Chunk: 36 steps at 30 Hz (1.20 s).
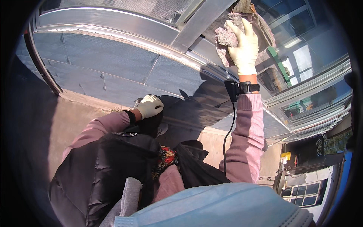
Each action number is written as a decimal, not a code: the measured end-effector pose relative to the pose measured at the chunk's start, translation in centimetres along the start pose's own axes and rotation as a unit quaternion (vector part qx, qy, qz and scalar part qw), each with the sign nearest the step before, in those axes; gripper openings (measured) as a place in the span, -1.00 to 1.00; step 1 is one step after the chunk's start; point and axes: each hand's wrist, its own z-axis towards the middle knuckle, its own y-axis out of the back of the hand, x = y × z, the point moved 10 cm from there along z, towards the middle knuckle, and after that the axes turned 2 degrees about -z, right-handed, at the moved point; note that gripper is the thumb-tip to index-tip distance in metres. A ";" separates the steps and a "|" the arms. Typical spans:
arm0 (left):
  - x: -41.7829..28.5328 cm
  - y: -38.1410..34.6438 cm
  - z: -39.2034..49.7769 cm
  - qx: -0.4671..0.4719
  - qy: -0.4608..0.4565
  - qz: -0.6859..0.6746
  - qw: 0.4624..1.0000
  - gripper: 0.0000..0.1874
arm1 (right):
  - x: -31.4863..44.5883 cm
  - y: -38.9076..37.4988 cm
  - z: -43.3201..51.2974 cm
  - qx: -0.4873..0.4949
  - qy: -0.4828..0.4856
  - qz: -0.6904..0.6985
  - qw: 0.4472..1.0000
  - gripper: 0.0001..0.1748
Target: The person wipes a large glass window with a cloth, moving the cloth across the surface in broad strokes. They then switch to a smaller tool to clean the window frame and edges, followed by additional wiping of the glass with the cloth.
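Observation:
My right hand [244,46], in a pale rubber glove, reaches up to a window and holds a pinkish, worn cloth [227,38] against the glass pane [300,54]. The cloth is bunched under the fingers, and part of it spreads beyond the hand. My left hand [150,106], gloved the same way, rests on my dark-trousered knee [153,120]. Its fingers are curled together, and no object shows in it. A black strap with a small device [232,89] is on my right wrist, with a cable [227,136] running down along the arm.
Aluminium window framing [113,21] crosses the top, with a mesh screen [127,8] at the left. Below runs a grey tiled wall [113,59] in sun and shadow. A dark curved pipe [39,65] stands at the left. Concrete ground [76,113] lies below the wall.

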 end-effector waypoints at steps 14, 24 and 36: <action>-2.1 2.7 -0.5 0.003 0.103 -0.405 0.908 -0.56 | -4.5 -0.2 -24.7 -0.136 -0.466 0.666 0.566 -0.56; -11.8 15.0 0.2 -0.035 0.012 -0.431 0.902 -0.24 | 7.3 -3.8 -28.5 -0.037 -0.545 0.616 0.567 -0.60; -17.7 11.7 1.2 0.018 -0.120 -0.333 0.935 0.32 | 16.3 -0.5 -24.1 0.134 -0.396 0.754 0.506 -0.43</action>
